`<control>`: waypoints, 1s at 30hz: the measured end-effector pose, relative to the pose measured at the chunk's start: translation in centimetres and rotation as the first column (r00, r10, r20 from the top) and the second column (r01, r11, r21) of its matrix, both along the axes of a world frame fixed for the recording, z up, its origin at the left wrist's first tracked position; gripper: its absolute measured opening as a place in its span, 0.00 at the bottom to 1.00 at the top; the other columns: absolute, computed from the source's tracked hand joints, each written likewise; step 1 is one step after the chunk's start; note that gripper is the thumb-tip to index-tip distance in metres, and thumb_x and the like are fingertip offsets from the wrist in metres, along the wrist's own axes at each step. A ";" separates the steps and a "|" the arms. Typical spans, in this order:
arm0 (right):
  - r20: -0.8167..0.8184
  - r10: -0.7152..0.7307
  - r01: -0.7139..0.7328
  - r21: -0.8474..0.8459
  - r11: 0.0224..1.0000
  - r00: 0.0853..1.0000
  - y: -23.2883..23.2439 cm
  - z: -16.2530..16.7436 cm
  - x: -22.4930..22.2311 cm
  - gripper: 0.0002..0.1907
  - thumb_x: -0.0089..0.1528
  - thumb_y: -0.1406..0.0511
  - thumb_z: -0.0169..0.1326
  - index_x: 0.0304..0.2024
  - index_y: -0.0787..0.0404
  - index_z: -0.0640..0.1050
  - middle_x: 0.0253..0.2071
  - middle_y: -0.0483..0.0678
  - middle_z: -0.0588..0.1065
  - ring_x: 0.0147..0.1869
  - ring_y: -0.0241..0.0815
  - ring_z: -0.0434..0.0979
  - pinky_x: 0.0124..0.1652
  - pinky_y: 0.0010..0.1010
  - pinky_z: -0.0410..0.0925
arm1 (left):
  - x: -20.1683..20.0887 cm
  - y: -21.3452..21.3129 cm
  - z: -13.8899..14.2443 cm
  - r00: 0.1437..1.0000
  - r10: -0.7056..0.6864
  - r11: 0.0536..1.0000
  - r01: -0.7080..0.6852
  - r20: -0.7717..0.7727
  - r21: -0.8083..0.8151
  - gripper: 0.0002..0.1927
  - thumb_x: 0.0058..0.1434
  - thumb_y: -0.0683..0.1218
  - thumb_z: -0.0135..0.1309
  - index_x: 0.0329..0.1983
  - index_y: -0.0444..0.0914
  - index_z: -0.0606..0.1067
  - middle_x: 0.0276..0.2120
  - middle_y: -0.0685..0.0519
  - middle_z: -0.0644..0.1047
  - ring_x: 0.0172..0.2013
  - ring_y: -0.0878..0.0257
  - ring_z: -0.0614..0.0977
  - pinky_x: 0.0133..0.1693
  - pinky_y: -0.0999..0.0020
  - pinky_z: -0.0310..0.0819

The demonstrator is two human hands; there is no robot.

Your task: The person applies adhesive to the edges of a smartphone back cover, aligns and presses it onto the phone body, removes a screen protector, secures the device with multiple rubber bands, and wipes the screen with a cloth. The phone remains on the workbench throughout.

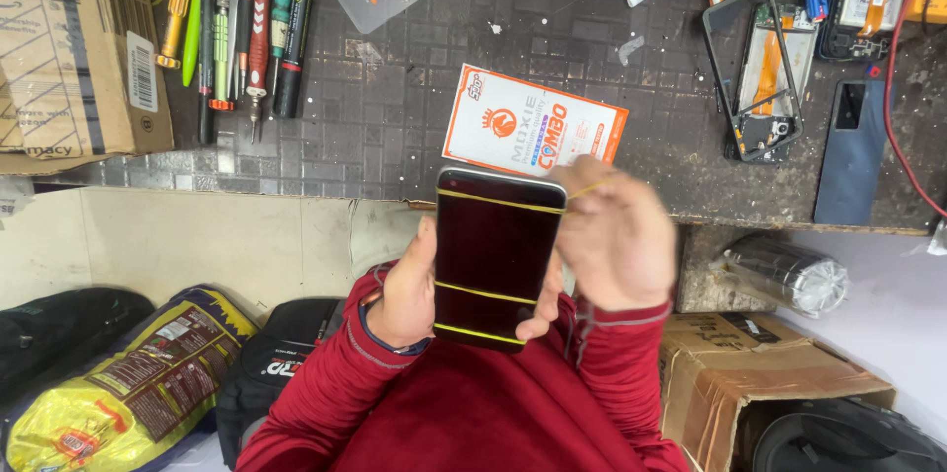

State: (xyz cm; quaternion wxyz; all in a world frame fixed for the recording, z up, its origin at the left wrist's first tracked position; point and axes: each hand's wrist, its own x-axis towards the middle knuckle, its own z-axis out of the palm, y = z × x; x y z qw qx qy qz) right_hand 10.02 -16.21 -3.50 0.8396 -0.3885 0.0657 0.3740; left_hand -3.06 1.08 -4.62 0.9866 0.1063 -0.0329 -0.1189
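Note:
A dark-screened smartphone (490, 250) is held upright in front of my chest, with three yellow rubber bands stretched across it. My left hand (402, 294) grips its left edge and underside, thumb along the side. My right hand (617, 235) is at the phone's upper right corner, fingers pinched on the end of the top yellow rubber band (498, 202), which stretches past the phone's edge. Both sleeves are red.
A dark workbench (395, 107) holds a white-and-orange package (533, 125), a row of screwdrivers (242, 28), a dismantled phone with frame (767, 72), a blue back cover (850, 151) and a cardboard box (69, 48). Below are bags, a foil roll (789, 275) and another box (760, 373).

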 end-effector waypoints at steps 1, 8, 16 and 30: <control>0.065 -0.048 0.050 -0.024 0.998 0.997 -0.7 0.3 0.5 0.14 0.68 0.60 0.44 0.28 0.58 0.65 0.30 0.46 0.67 0.37 0.39 0.67 0.40 0.31 0.65 | 0.1 0.3 0.2 1.000 -0.007 0.998 0.007 -0.002 0.056 0.48 0.72 0.73 0.32 0.75 0.28 0.59 0.54 0.35 0.74 0.43 0.51 0.79 0.43 0.57 0.75; 0.248 -0.147 0.122 0.113 0.986 0.958 -5.7 6.7 3.7 0.27 0.67 0.66 0.50 0.67 0.70 0.78 0.24 0.39 0.60 0.24 0.31 0.56 0.26 0.27 0.58 | -0.2 3.2 1.6 0.986 -0.169 0.902 0.157 -0.006 0.403 0.50 0.69 0.75 0.30 0.77 0.32 0.56 0.57 0.44 0.73 0.51 0.61 0.77 0.49 0.67 0.73; 0.590 0.790 -0.028 -0.804 0.594 -0.165 0.5 10.7 -0.1 0.29 0.55 0.74 0.57 0.61 0.63 0.76 0.25 0.51 0.61 0.23 0.46 0.67 0.25 0.37 0.63 | 0.2 2.4 1.9 0.988 -0.157 0.760 0.120 0.001 0.639 0.37 0.81 0.65 0.22 0.66 0.30 0.65 0.51 0.46 0.74 0.47 0.62 0.77 0.50 0.66 0.75; 0.706 0.708 0.089 -0.705 0.704 -0.008 0.5 8.3 -2.9 0.17 0.57 0.76 0.58 0.49 0.67 0.78 0.28 0.47 0.68 0.28 0.42 0.73 0.30 0.33 0.67 | -0.4 -0.1 0.0 0.979 -0.112 0.895 0.174 -0.170 0.410 0.39 0.76 0.67 0.26 0.69 0.30 0.63 0.53 0.44 0.76 0.46 0.57 0.81 0.50 0.61 0.80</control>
